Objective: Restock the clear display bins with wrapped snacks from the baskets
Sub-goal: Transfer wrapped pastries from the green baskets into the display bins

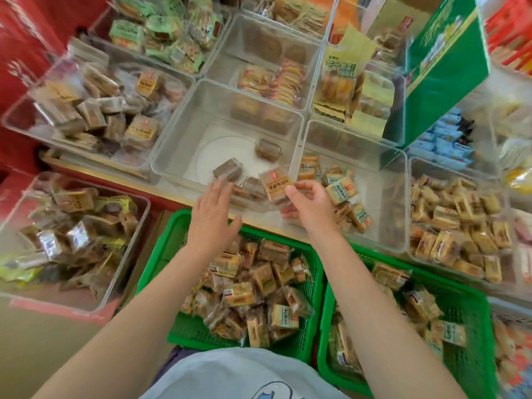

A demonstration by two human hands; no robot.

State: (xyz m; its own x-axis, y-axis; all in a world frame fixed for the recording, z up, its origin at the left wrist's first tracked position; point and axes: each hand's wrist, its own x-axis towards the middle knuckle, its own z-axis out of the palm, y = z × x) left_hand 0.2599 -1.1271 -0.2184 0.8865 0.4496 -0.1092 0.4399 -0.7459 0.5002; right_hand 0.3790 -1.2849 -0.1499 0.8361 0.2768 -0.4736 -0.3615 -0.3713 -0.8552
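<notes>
A nearly bare clear display bin (184, 131) stands in the middle, with a few wrapped brown snacks (268, 149) on its floor. My right hand (309, 203) pinches one wrapped snack (275, 184) with a tan label over the bin's near edge. My left hand (214, 213) hovers with straight fingers at that same edge, holding nothing. Below my arms sit two green baskets: the left basket (161, 260) is heaped with wrapped snacks, and the right basket (466, 306) holds fewer.
Clear bins packed with wrapped snacks surround the middle one: a large bin (20, 116) at the left, a lower bin (135, 226) at the near left, another bin (414, 180) at the right. A green carton (449, 70) leans at the upper right.
</notes>
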